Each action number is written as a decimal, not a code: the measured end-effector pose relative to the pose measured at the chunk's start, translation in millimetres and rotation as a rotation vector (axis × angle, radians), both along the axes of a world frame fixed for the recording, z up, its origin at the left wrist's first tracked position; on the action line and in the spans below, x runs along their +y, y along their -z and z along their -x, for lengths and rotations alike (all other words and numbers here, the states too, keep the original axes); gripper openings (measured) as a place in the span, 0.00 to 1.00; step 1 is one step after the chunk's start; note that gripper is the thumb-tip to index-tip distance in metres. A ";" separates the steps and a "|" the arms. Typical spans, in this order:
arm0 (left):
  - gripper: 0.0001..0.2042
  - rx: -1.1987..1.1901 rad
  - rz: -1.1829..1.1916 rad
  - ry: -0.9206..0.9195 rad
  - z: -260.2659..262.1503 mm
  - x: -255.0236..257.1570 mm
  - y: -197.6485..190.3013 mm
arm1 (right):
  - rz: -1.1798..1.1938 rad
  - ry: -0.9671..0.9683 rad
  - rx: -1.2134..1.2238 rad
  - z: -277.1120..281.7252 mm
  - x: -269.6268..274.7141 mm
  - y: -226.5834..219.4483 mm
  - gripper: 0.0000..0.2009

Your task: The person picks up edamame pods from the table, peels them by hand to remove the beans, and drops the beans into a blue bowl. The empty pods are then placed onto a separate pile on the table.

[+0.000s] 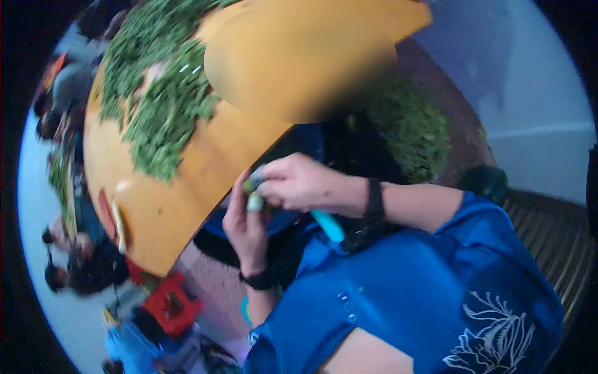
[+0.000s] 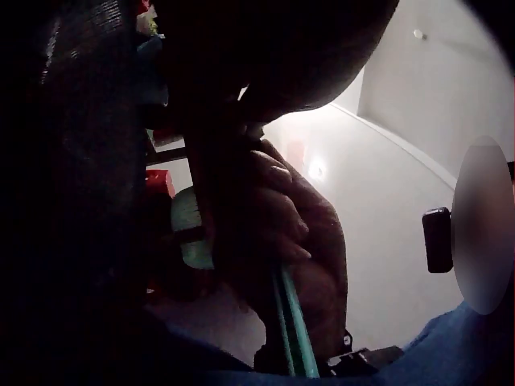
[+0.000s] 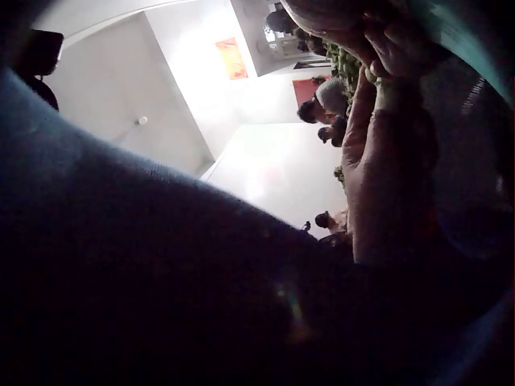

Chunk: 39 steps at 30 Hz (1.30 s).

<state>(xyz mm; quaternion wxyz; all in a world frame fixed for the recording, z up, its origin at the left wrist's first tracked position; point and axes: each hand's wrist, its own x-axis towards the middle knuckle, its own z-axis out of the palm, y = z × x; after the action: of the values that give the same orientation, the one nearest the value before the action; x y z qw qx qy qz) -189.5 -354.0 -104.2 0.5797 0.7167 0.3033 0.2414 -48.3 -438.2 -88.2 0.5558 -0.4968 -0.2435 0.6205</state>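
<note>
- Head view: the person's two hands meet at the near edge of a wide orange table point(image 1: 187, 187). The left hand point(image 1: 246, 227), a dark band at its wrist, rises from below with its fingers curled round a small green pod point(image 1: 254, 201) held just off that edge. The right hand point(image 1: 299, 182) comes in from the right and pinches the top of the same pod, while a teal-handled tool point(image 1: 328, 226) juts down and right from under its palm. A spread of green cuttings point(image 1: 162, 93) lies toward the table's far edge; a second green heap point(image 1: 411, 128) sits beyond the hands. A blue sleeve point(image 1: 405, 287) fills the lower right, and a red stool point(image 1: 171, 304) stands below the table.
- Left wrist view: dark and close; curled fingers point(image 2: 278, 217) wrap a teal handle point(image 2: 294, 326), with a pale green piece point(image 2: 189, 233) just beside them.
- Right wrist view: blue cloth point(image 3: 161, 273) blocks most of it; the hand point(image 3: 386, 161) shows dimly at the right, its hold unclear here.
</note>
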 end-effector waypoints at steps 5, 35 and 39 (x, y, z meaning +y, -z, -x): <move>0.18 -0.131 0.089 0.070 4.1 5.1 14.5 | 0.010 0.000 0.000 -2.9 8.5 7.2 0.08; 0.07 -0.269 0.330 -0.004 6.5 11.5 -6.7 | -0.067 -0.136 -0.480 -19.8 15.7 -19.1 0.11; 0.05 -0.008 -0.536 -0.165 -2.3 10.5 -3.3 | -0.036 -0.091 -0.476 -22.3 12.6 -13.3 0.09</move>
<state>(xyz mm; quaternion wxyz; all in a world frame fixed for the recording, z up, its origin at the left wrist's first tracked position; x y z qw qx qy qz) -187.2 -343.5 -100.9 0.3492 0.8164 0.2836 0.3622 -26.1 -425.6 -74.9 0.4632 -0.6074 -0.4007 0.5059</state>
